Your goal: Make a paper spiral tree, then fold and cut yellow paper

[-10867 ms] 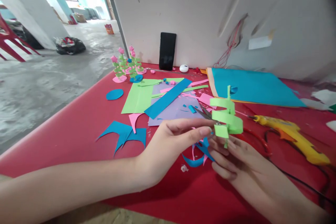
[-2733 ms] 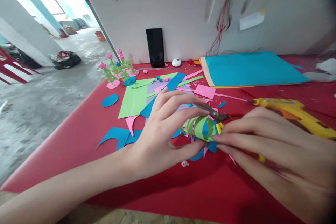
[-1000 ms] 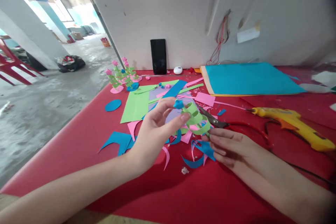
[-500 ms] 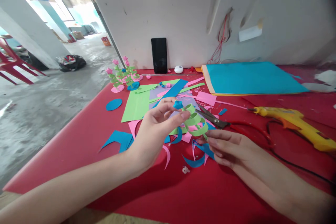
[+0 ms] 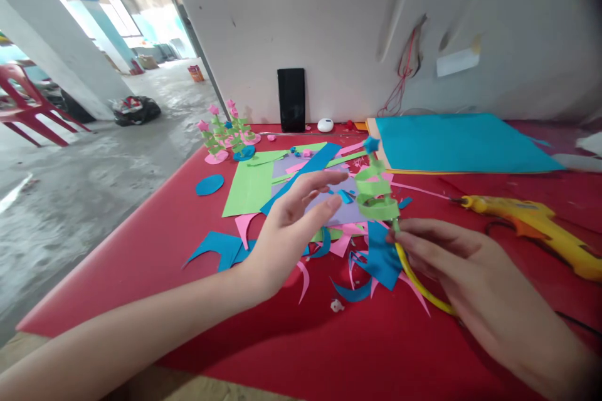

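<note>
My right hand (image 5: 446,263) pinches the thin green stem of a small paper flower (image 5: 376,194). Curled light-green paper loops run up the stem, and a blue folded star (image 5: 371,145) tops it. The flower stands nearly upright, away from my other hand. My left hand (image 5: 291,225) hovers above the paper scraps, thumb and fingers apart, holding nothing. Beneath my right fingers curves a yellow loop (image 5: 421,288) whose kind I cannot make out. Blue scraps (image 5: 383,263) and pink scraps (image 5: 345,241) lie under and between the hands.
Finished paper flowers (image 5: 228,131) stand at the back left beside a blue paper disc (image 5: 209,185). A phone (image 5: 291,100) leans on the wall near a white case (image 5: 325,125). Blue sheets (image 5: 461,141) lie at back right, a yellow glue gun (image 5: 531,219) in front.
My left hand has let go of the flower's top. My right hand has brought the flower more upright and slightly right. The red-handled scissors no longer show; a yellow loop appears by my right hand.
</note>
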A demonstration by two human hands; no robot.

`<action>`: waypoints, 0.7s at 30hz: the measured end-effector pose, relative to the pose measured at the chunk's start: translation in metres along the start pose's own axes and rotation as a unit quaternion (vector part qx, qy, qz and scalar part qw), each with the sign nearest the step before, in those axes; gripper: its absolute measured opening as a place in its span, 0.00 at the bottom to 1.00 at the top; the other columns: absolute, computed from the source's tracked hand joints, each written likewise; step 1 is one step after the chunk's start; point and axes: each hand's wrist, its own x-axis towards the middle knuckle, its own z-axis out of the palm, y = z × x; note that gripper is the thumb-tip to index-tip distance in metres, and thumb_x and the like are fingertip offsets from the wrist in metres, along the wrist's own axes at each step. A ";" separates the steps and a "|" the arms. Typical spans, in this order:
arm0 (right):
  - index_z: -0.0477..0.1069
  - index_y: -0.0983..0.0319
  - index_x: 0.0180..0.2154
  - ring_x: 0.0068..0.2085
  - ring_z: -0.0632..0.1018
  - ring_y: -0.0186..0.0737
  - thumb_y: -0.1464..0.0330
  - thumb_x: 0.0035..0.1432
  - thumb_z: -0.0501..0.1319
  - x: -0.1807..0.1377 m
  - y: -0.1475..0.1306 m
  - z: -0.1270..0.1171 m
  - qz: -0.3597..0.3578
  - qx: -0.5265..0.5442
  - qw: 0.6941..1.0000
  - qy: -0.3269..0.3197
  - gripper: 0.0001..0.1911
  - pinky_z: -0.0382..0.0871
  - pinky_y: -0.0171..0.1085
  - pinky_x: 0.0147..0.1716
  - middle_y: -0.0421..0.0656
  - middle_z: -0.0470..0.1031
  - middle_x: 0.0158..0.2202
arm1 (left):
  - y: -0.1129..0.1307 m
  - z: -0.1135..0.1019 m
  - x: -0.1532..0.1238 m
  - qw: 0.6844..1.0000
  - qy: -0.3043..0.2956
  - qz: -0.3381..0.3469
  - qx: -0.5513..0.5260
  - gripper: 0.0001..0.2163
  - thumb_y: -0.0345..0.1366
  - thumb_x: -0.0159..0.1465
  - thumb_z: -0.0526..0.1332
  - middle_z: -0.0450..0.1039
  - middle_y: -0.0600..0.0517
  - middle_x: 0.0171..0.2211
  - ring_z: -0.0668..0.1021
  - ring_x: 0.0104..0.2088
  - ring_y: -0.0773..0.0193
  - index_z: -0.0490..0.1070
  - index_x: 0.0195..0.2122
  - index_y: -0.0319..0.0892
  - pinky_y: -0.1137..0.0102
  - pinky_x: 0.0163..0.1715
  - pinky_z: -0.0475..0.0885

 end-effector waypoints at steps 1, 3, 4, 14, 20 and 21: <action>0.74 0.57 0.31 0.36 0.75 0.36 0.65 0.40 0.67 0.000 -0.001 -0.001 0.006 0.028 1.000 0.007 0.11 0.71 0.27 0.32 0.41 0.75 0.34 | -0.001 -0.001 0.000 1.000 -0.003 0.017 0.022 0.10 0.37 0.62 0.54 0.66 0.53 0.47 0.67 0.50 0.63 0.68 0.44 0.50 0.67 0.47 0.66; 0.74 0.55 0.29 0.32 0.75 0.33 0.67 0.39 0.68 0.000 -0.003 -0.002 0.010 0.070 0.997 0.022 0.10 0.70 0.23 0.29 0.39 0.74 0.31 | -0.003 -0.004 0.000 0.995 -0.009 0.062 0.074 0.11 0.35 0.63 0.52 0.66 0.52 0.45 0.67 0.49 0.64 0.69 0.44 0.51 0.67 0.47 0.65; 0.74 0.55 0.28 0.30 0.75 0.32 0.67 0.38 0.68 0.000 -0.003 -0.003 0.009 0.082 0.996 0.028 0.10 0.69 0.22 0.27 0.39 0.74 0.29 | -0.003 -0.005 0.000 0.992 -0.015 0.084 0.097 0.12 0.34 0.62 0.52 0.66 0.52 0.44 0.67 0.47 0.64 0.69 0.45 0.51 0.67 0.47 0.64; 0.74 0.53 0.27 0.24 0.70 0.27 0.68 0.38 0.68 -0.001 -0.005 -0.006 -0.035 0.108 0.992 0.063 0.09 0.64 0.21 0.21 0.38 0.72 0.26 | 0.011 -0.005 -0.002 0.948 -0.064 0.246 0.194 0.14 0.29 0.60 0.54 0.68 0.51 0.36 0.70 0.40 0.63 0.70 0.44 0.51 0.64 0.44 0.64; 0.74 0.53 0.26 0.21 0.66 0.27 0.65 0.32 0.70 -0.001 -0.001 -0.005 -0.053 0.092 0.991 0.084 0.12 0.62 0.22 0.16 0.38 0.70 0.23 | 0.012 -0.007 -0.005 0.959 -0.096 0.202 0.175 0.18 0.36 0.65 0.44 0.68 0.50 0.38 0.69 0.41 0.63 0.75 0.37 0.47 0.63 0.47 0.61; 0.74 0.53 0.26 0.20 0.65 0.26 0.65 0.31 0.70 0.000 0.001 -0.005 -0.057 0.089 0.991 0.086 0.13 0.60 0.23 0.15 0.38 0.69 0.22 | 0.012 -0.006 -0.006 0.964 -0.095 0.180 0.172 0.19 0.35 0.65 0.44 0.68 0.50 0.39 0.69 0.41 0.63 0.76 0.33 0.47 0.63 0.47 0.60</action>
